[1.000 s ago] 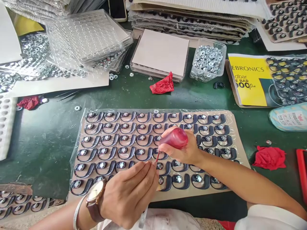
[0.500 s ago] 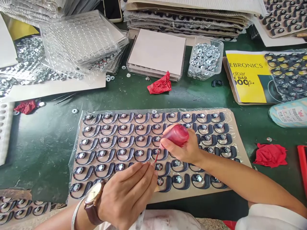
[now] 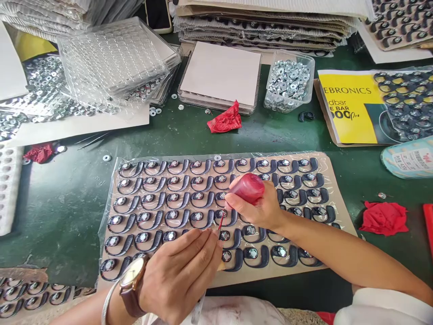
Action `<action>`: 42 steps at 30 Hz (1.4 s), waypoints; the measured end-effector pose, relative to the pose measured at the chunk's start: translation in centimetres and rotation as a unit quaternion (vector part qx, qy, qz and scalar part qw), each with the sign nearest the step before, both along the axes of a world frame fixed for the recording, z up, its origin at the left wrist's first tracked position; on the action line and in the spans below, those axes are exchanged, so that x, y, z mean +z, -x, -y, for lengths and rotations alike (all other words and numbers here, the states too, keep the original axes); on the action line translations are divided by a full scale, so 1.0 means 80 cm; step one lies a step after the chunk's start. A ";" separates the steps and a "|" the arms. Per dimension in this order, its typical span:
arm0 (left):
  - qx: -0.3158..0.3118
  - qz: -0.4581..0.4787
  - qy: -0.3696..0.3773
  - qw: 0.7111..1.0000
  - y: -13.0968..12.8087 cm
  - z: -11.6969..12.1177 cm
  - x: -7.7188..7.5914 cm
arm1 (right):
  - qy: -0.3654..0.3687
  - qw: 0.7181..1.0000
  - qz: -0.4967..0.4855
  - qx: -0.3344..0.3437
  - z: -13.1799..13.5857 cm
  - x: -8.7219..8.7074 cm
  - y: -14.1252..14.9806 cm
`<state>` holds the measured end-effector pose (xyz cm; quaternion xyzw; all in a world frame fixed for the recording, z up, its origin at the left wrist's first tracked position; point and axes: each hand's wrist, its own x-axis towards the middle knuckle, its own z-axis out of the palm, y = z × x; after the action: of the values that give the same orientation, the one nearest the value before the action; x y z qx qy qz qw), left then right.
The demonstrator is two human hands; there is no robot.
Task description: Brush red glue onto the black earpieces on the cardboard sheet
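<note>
My left hand (image 3: 182,275), with a watch at the wrist, is closed around a thin pointed tool (image 3: 198,312). Its slim end (image 3: 220,225) looks red and reaches a round metal-topped part in the tray sheet. My right hand (image 3: 267,205) grips a small soft bottle of red liquid (image 3: 248,188), tilted with its lower end toward that same part; its nozzle is hard to make out. Below both hands lies a brown board (image 3: 333,216) under clear film, carrying rows of dark hook-shaped pieces (image 3: 176,219), each with a shiny round part.
Behind the board lie crumpled red cloth (image 3: 225,118), a stack of pale sheets (image 3: 219,72) and a clear tub (image 3: 291,83) of metal discs. Tweezers (image 3: 93,140) rest at left. At right are a yellow box panel (image 3: 348,108) and another red cloth (image 3: 384,218).
Both hands hold nearly the same pose over the same part. The bottle has shifted very slightly left, and the whole view has moved a little.
</note>
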<state>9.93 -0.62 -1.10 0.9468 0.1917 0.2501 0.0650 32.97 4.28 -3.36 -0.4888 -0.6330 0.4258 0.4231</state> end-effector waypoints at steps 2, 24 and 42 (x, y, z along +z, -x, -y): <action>0.005 0.004 -0.002 1.000 -0.001 -0.001 0.001 | 0.000 1.000 -0.010 0.000 0.000 -0.001 0.000; -0.004 0.022 0.076 0.997 -0.005 -0.027 0.019 | -0.015 1.000 0.004 -0.010 0.002 0.008 -0.002; 0.035 0.099 0.192 0.976 -0.002 -0.048 0.019 | -0.016 0.997 -0.072 0.020 0.007 0.009 0.001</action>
<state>10.12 3.18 0.45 0.8802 0.2614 0.3030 0.2553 32.88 3.75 -2.62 -0.4376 -0.6168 0.4583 0.4670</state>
